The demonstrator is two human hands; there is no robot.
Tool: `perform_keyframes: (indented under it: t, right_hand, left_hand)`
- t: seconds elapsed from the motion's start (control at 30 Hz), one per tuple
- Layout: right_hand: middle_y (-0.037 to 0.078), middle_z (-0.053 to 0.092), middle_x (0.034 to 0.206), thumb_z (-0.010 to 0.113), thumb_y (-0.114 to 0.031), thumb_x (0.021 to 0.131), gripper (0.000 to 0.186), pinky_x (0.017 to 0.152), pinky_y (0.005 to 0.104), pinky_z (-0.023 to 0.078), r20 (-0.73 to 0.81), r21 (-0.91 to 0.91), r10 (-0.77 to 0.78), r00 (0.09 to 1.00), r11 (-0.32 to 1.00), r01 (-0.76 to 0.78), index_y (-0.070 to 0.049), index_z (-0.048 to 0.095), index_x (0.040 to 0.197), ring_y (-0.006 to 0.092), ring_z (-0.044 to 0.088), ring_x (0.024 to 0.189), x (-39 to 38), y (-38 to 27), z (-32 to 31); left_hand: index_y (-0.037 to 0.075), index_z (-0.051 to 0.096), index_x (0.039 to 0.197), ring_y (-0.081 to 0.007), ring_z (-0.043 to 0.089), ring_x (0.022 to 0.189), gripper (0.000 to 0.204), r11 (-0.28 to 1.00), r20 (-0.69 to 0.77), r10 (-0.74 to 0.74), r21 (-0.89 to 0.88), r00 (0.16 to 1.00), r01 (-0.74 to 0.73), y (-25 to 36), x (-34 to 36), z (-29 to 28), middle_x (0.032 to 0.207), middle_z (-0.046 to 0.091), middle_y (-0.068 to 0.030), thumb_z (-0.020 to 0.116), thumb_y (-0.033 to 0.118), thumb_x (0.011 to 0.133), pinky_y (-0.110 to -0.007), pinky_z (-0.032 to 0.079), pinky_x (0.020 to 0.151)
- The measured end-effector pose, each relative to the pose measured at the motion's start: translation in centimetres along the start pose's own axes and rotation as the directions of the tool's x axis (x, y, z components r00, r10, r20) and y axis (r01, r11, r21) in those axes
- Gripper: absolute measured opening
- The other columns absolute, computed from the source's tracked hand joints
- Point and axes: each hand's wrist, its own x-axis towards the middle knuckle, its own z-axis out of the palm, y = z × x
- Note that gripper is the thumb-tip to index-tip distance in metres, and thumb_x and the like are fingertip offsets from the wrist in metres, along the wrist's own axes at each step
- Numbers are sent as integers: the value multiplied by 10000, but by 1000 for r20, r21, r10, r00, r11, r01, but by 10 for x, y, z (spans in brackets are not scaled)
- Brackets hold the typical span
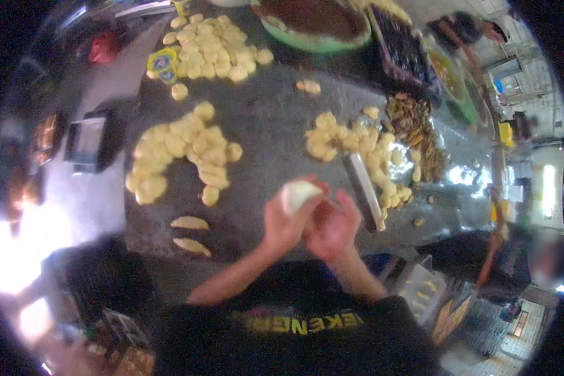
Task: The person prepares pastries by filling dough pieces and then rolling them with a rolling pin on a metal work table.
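Dark shirt (282,351) with yellow lettering sits nearest us. Our hands meet over dark table (263,147). Left hand (284,219) curls around pale dough piece (299,195), which shows at top of its grip. Right hand (332,230) is just beside, fingers bent, touching left; whether it also touches dough piece, we cannot tell. Left of our hands lie clustered dough balls (166,143); right, straight bar (366,188) beside dough lumps (326,139).
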Motion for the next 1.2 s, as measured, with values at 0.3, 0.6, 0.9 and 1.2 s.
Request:
perform_keyframes:
  t: [0.3,0.6,0.9,1.2]
  right_hand:
    - [175,664,839,434,-492,955,563,822,400,481,605,-774,-433,668,-517,365,-1,685,841,294,636,852,235,-132,166]
    - [331,596,1136,241,-606,967,821,978,522,424,373,-425,-157,915,-905,17,105,647,1035,481,563,1096,372,-142,149]
    - [202,685,840,367,-616,946,643,906,397,479,335,-643,-280,900,-766,1,-52,674,915,326,665,892,305,-147,154]
    - [-5,650,966,490,-366,986,325,772,304,472,-93,-884,357,930,400,-242,-92,656,1036,109,584,869,70,12,0]
  left_hand:
    - [-28,470,1299,-202,593,1077,444,937,-16,350,24,937,-349,21,15,-74,1188,577,-139,575,-24,868,-336,461,951]
    - [-16,619,1025,-123,571,913,182,982,-146,146,141,978,-126,27,2,-112,969,631,-49,509,-55,886,-249,448,839]
    - [-20,617,1063,-140,580,946,201,985,-21,112,134,993,-108,36,18,-114,1008,640,-69,488,21,914,-284,461,870]
    - [17,602,1174,-219,608,970,300,698,72,-462,-585,884,413,-15,4,-88,1098,636,-124,455,206,993,-345,500,868]
